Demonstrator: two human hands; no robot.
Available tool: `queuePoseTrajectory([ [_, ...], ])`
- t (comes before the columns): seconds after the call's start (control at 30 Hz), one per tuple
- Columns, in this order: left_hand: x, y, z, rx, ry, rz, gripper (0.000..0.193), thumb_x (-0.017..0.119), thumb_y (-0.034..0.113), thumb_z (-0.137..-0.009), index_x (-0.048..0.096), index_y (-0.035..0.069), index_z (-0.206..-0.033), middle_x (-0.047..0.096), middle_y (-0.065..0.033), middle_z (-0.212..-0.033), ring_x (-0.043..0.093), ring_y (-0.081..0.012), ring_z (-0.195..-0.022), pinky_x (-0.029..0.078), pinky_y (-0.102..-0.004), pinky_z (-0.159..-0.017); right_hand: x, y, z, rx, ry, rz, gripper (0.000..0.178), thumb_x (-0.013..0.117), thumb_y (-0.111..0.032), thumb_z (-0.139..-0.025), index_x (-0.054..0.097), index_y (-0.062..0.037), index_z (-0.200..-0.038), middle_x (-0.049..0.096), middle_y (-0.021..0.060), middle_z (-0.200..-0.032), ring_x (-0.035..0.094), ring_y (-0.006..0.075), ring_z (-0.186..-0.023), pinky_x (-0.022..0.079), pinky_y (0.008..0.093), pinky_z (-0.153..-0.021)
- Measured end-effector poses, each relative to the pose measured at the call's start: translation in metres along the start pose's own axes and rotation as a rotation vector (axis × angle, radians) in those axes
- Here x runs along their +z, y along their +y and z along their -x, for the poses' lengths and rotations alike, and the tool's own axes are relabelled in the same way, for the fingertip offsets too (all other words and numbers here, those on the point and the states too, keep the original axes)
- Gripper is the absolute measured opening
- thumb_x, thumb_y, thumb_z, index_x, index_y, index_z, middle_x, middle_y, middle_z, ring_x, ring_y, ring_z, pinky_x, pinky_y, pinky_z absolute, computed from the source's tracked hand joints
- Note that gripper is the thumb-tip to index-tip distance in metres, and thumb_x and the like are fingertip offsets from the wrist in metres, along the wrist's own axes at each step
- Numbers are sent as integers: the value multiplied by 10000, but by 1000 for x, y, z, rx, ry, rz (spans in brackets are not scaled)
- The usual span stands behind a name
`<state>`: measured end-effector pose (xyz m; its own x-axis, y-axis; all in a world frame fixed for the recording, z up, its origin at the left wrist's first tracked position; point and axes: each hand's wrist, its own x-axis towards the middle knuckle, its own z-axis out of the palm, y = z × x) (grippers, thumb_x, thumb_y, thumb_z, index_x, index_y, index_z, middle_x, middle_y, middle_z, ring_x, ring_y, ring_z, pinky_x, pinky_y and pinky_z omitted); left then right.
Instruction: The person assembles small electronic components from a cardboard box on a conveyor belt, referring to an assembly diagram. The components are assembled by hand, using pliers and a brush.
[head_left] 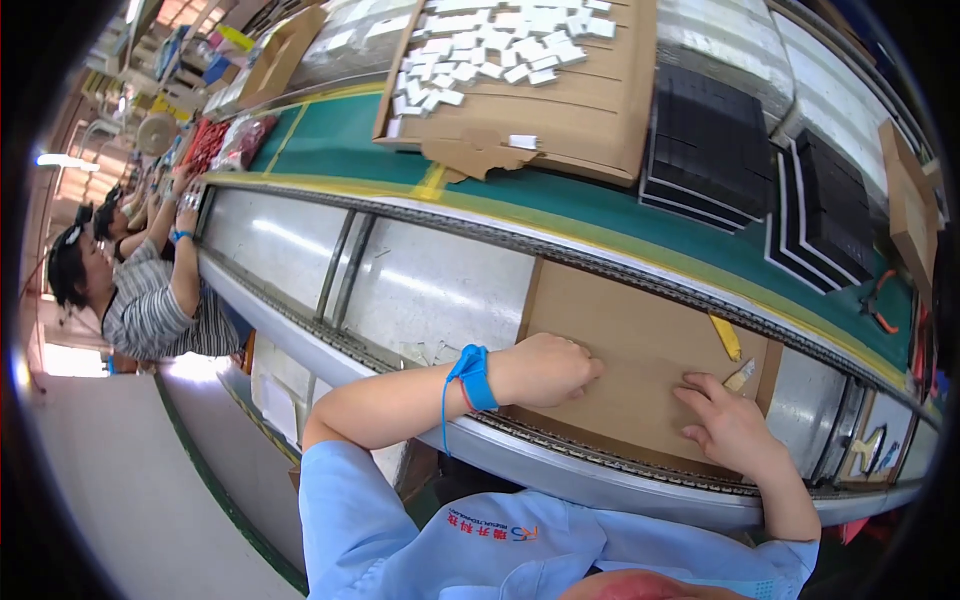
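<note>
My left hand (548,368) rests as a loose fist on a flat brown cardboard sheet (640,330) lying on the steel bench in front of me. A blue strap circles that wrist. My right hand (728,425) lies palm down on the same sheet, fingers spread, its fingertips close to a small yellow-tipped tool (741,375). A second yellowish piece (726,337) lies just beyond it. Neither hand holds anything.
A green conveyor belt (340,140) runs past, carrying a cardboard tray of several small white parts (490,50) and stacks of black trays (710,145). Orange-handled pliers (880,305) lie at the right. Other people (150,290) work further along the line at the left.
</note>
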<state>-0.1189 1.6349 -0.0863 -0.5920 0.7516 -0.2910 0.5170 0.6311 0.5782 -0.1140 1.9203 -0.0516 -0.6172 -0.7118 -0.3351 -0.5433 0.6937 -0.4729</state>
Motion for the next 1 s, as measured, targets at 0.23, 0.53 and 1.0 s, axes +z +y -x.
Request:
queuePoseTrajectory([
  [0.23,-4,0,1,-25,-67,-7,314,610,178,-775,534,48,-1050,605,-132,-898,599,-324,-808,480,-418,-674,-1,6,-2,26,-20,-39,427,651,-144,-716,511,-51,-1109,465,119,-1166,575,295,-914,491,377,-737],
  [0.53,-4,1,-1,-43,-50,7,310,610,178,-777,536,46,-1047,608,-132,-892,601,-325,-803,480,-411,-676,-1,4,2,-10,-10,-27,424,654,-134,-712,512,-46,-1102,468,112,-1151,578,287,-911,492,373,-733],
  [1.0,-5,3,0,-65,-52,51,245,629,152,-738,542,37,-936,617,-145,-823,598,-326,-817,473,-421,-688,1,3,1,-15,3,14,444,660,-161,-710,514,-74,-1120,471,92,-1161,586,269,-905,494,372,-721],
])
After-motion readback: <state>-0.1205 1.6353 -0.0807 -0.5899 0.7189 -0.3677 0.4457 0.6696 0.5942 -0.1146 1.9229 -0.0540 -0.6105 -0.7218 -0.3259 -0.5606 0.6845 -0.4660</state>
